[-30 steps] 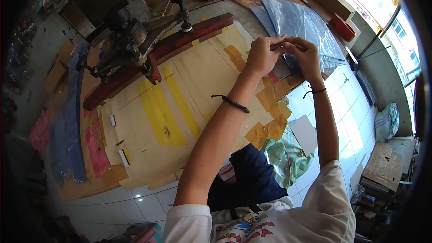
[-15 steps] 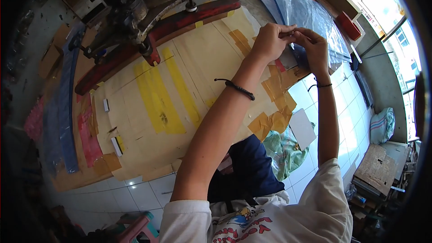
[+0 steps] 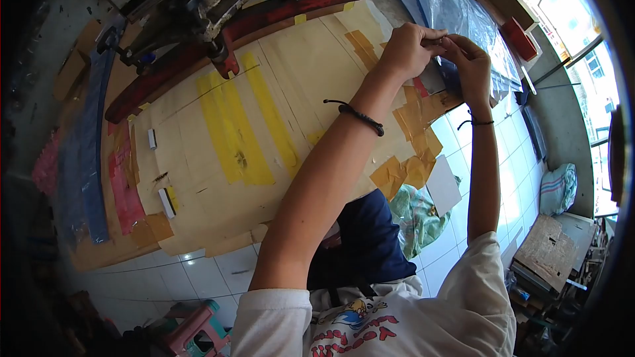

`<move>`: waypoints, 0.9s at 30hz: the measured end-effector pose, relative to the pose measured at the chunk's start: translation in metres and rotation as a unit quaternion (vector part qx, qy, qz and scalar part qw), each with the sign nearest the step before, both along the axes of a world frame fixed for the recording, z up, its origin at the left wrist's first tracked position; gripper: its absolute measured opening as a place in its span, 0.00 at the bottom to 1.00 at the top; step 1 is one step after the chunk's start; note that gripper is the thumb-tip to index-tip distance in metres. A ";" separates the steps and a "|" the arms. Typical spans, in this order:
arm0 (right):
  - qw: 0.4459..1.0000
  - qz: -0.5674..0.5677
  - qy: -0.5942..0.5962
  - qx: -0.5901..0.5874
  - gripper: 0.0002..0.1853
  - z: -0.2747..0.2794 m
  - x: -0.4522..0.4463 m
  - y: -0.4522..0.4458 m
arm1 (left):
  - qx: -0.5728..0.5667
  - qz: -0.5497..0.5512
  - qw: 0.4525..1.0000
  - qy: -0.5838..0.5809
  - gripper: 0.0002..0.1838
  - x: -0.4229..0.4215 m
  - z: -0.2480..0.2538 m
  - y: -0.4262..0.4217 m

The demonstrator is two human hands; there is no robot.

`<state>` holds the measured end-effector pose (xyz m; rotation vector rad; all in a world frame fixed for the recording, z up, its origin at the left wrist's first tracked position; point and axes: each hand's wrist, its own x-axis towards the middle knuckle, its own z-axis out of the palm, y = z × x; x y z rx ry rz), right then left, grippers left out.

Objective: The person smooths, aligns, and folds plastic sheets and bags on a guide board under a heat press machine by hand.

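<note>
My left hand (image 3: pixel 410 51) is raised over the far right part of the work table, fingers closed in a pinch. Fingertip to fingertip with it, my right hand (image 3: pixel 469 65) pinches too. Whatever sits between the fingertips is too small and covered to make out. Close behind both hands lies a stack of clear plastic bags (image 3: pixel 463 23). Below my left forearm spreads the tan board (image 3: pixel 291 73), patched with yellow tape (image 3: pixel 228 129) and brown tape (image 3: pixel 417 129).
A dark machine (image 3: pixel 192 6) with a red curved bar (image 3: pixel 297 5) stands along the board's far side. Blue plastic strips (image 3: pixel 92 152) lie at the left. A green sack (image 3: pixel 410 218) is on the tiled floor, with a pink stool (image 3: pixel 198 334) at lower left.
Both hands have shifted slightly to the right in view, still pinched together. The view itself has moved a little, so the table and machine appear slightly higher.
</note>
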<state>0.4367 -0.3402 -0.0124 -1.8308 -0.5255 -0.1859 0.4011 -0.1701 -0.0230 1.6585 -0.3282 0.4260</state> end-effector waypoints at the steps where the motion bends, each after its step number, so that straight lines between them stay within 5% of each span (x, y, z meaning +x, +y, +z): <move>1: 1.000 0.002 0.005 0.000 0.14 0.000 0.001 -0.001 | -0.002 0.000 1.000 0.005 0.18 0.000 0.000 0.000; 5: 0.998 0.044 -0.030 0.018 0.18 -0.006 0.005 -0.002 | -0.024 0.019 1.000 -0.001 0.16 0.000 0.004 0.002; 8: 0.978 0.185 -0.090 0.034 0.20 -0.012 0.008 -0.005 | -0.053 0.024 0.998 -0.001 0.13 0.008 -0.001 0.004; 15: 0.925 -0.062 -0.236 -0.290 0.12 0.011 -0.010 0.006 | 0.071 0.148 0.984 -0.076 0.08 0.001 0.009 0.011; 18: 0.922 -0.040 -0.257 -0.288 0.07 0.034 -0.014 -0.003 | 0.145 0.231 0.921 -0.277 0.09 0.012 0.003 0.007; 21: 0.916 -0.038 -0.258 -0.306 0.07 0.041 -0.002 -0.019 | 0.172 0.186 0.912 -0.323 0.09 0.015 0.005 0.005; 24: 0.900 -0.070 -0.254 -0.347 0.08 0.049 -0.001 -0.025 | 0.180 0.146 0.948 -0.216 0.07 0.009 0.006 -0.007; 27: 0.905 0.057 -0.220 -0.358 0.08 0.054 -0.013 -0.024 | 0.126 0.159 0.957 -0.207 0.06 0.007 0.005 -0.011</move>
